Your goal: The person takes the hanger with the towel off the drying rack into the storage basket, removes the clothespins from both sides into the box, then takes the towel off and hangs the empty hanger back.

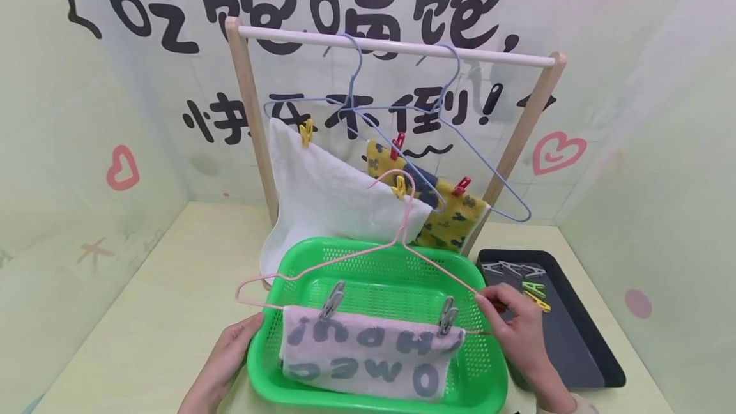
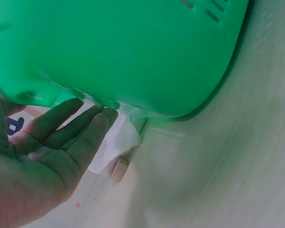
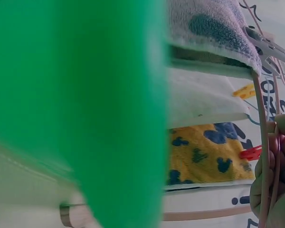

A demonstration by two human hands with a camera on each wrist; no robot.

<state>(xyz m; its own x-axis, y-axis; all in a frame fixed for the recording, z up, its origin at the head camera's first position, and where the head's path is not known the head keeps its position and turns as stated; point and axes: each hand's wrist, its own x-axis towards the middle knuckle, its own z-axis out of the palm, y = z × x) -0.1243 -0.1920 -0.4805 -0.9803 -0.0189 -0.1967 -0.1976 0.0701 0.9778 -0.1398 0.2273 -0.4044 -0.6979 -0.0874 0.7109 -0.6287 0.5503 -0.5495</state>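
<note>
My right hand (image 1: 520,324) pinches the right arm of a pink hanger (image 1: 339,262) between thumb and fingers; the right wrist view shows this hand (image 3: 280,171) at its edge. Over the hanger's lower bar hangs a pink towel with grey letters (image 1: 374,356), held by two grey clothespins (image 1: 332,300). Hanger and towel are above a green basket (image 1: 376,249). Beside the basket's left side is my left hand (image 1: 227,356). In the left wrist view its fingers (image 2: 88,137) are extended near the green wall, and no object shows in its grasp.
Behind the basket stands a rack with a white bar (image 1: 287,35). Two blue hangers (image 1: 489,168) hang there, with a white towel (image 1: 322,197) and a yellow patterned towel (image 1: 460,225) clipped on. At right, a dark tray (image 1: 566,344) holds clothespins (image 1: 531,287).
</note>
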